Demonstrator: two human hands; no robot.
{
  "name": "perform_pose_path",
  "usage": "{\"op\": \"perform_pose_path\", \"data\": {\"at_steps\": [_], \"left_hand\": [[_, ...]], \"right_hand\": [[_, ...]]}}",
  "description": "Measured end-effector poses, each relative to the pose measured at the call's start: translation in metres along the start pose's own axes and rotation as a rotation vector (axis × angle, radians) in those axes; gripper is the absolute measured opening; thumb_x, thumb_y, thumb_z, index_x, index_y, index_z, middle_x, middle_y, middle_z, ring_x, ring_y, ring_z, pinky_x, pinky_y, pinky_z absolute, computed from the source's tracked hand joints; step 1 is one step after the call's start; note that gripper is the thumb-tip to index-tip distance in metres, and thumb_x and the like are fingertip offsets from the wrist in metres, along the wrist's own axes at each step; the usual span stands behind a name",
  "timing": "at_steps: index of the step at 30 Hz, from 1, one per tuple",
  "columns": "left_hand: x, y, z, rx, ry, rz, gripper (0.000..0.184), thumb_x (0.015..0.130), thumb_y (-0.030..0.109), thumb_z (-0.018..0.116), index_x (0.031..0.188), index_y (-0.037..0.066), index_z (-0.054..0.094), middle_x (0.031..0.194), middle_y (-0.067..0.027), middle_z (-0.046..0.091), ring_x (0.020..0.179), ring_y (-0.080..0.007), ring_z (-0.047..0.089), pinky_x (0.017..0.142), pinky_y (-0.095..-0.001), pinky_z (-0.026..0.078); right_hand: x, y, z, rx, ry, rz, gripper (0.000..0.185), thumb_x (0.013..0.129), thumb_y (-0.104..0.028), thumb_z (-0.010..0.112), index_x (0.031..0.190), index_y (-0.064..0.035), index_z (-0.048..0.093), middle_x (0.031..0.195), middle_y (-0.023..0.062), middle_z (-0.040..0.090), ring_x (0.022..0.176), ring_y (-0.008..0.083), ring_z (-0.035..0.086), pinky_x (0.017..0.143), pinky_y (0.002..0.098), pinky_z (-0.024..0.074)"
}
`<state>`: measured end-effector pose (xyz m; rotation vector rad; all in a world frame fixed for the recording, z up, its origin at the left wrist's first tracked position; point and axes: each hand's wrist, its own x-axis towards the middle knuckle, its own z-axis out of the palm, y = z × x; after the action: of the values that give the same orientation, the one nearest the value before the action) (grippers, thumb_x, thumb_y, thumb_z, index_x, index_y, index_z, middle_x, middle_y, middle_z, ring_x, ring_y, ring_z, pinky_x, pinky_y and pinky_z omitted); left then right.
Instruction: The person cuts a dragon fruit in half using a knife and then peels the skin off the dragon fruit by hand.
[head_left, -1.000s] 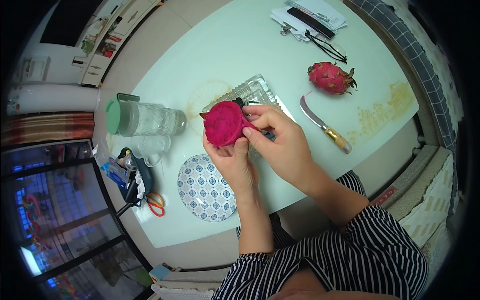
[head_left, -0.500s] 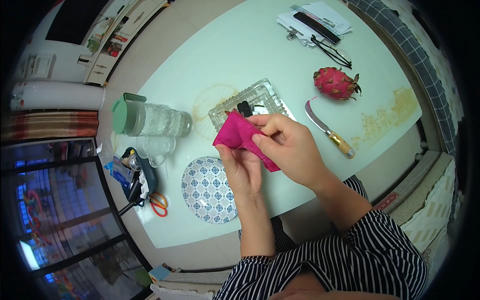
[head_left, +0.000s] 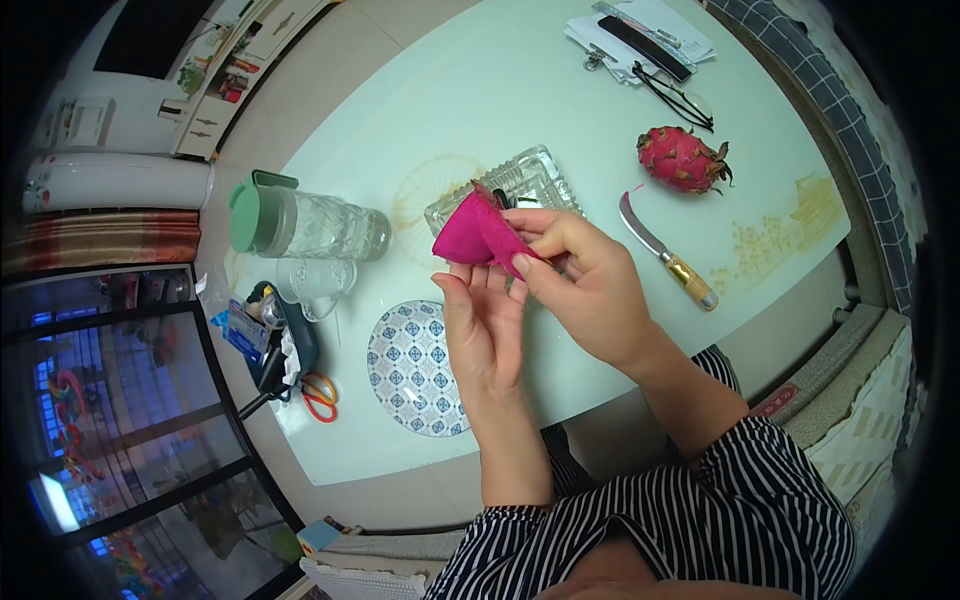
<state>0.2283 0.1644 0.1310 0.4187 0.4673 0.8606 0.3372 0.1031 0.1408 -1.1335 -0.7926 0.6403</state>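
Note:
A cut piece of dragon fruit, deep magenta with part of its peel folded away, is held over the near edge of a glass tray. My right hand pinches the peel flap between thumb and fingers. Just below the fruit, my left hand is palm up, its fingertips under the piece and its thumb apart from it. A patterned plate lies to the left of my left wrist. A whole dragon fruit and a curved knife with a wooden handle rest on the right.
On the left stand a green-lidded glass pitcher and a glass mug. Nearer are a dark basket of small items and orange scissors. Papers and eyeglasses lie at the far right of the table.
The fruit has turned from its cut face showing to its side, and the peel flap is folded outward. My left thumb has come off the fruit, and that hand has opened beneath it.

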Motion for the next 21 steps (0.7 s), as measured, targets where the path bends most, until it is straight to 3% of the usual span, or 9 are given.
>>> {"op": "perform_pose_path", "data": {"at_steps": [4,6,8,10,11,13,17,21], "left_hand": [[-0.003,0.0,-0.004,0.041,0.022,0.085,0.073,0.095,0.048,0.064,0.147,0.002,0.043,0.144,-0.0107,0.052,0.133,-0.0238,0.048,0.114,-0.0428,0.038],[-0.003,0.003,-0.011,0.076,0.044,0.126,0.067,0.095,0.047,0.065,0.142,0.003,0.049,0.136,-0.0105,0.058,0.127,-0.023,0.053,0.111,-0.0416,0.04],[-0.003,0.003,-0.015,0.077,0.059,0.152,0.062,0.095,0.046,0.066,0.138,0.004,0.053,0.13,-0.0098,0.063,0.12,-0.0222,0.058,0.107,-0.0415,0.044],[-0.005,0.004,-0.013,0.128,0.035,0.241,0.078,0.091,0.036,0.075,0.149,0.003,0.035,0.131,-0.0094,0.057,0.117,-0.0232,0.057,0.102,-0.0386,0.048],[-0.006,0.003,-0.008,0.151,0.051,0.281,0.082,0.087,0.028,0.081,0.15,0.005,0.033,0.133,-0.0107,0.055,0.118,-0.0246,0.057,0.099,-0.037,0.051],[-0.006,0.001,0.005,0.238,0.061,0.35,0.085,0.085,0.025,0.083,0.15,0.005,0.033,0.134,-0.0115,0.054,0.119,-0.0252,0.057,0.1,-0.0369,0.051],[-0.006,-0.003,0.007,0.36,0.099,0.43,0.093,0.076,0.017,0.09,0.149,0.004,0.033,0.136,-0.0128,0.053,0.121,-0.0254,0.057,0.104,-0.0372,0.05],[-0.006,-0.004,0.009,0.38,0.105,0.447,0.094,0.074,0.013,0.091,0.148,0.003,0.033,0.135,-0.0134,0.054,0.12,-0.025,0.058,0.104,-0.0371,0.049]], "right_hand": [[-0.001,-0.009,0.001,-0.226,-0.08,-0.127,0.011,0.088,0.0,0.066,0.09,0.0006,0.056,0.12,0.0167,0.066,0.094,0.0228,0.069,0.082,0.0318,0.0563],[-0.001,-0.01,0.0,-0.314,-0.194,-0.236,0.017,0.083,0.007,0.066,0.093,-0.0005,0.055,0.118,0.0166,0.066,0.105,0.0246,0.067,0.085,0.0324,0.0558],[-0.002,-0.01,0.001,-0.315,-0.197,-0.227,0.02,0.08,0.006,0.067,0.093,-0.0018,0.054,0.117,0.0154,0.065,0.102,0.0251,0.067,0.082,0.0334,0.0557],[-0.003,-0.014,0.002,-0.424,-0.198,-0.098,0.023,0.08,0.004,0.069,0.098,-0.002,0.056,0.118,0.0143,0.064,0.103,0.0266,0.066,0.084,0.0352,0.0558],[-0.003,-0.013,0.004,-0.425,-0.197,-0.096,0.023,0.08,0.004,0.069,0.098,-0.002,0.056,0.118,0.0143,0.064,0.103,0.0266,0.066,0.084,0.0352,0.0558],[-0.003,-0.01,0.007,-0.528,-0.092,-0.221,0.029,0.08,0.002,0.071,0.105,-0.0022,0.058,0.121,0.0142,0.063,0.106,0.0288,0.065,0.085,0.0366,0.0554],[-0.002,-0.012,0.006,-0.513,-0.047,-0.252,0.031,0.079,0.001,0.073,0.107,-0.0015,0.061,0.124,0.0155,0.063,0.108,0.0308,0.064,0.086,0.0375,0.0548],[0.0,-0.007,0.002,-0.491,-0.073,-0.343,0.022,0.079,0.002,0.074,0.098,-0.0015,0.062,0.126,0.0172,0.065,0.108,0.0312,0.065,0.087,0.0371,0.0544]]}}
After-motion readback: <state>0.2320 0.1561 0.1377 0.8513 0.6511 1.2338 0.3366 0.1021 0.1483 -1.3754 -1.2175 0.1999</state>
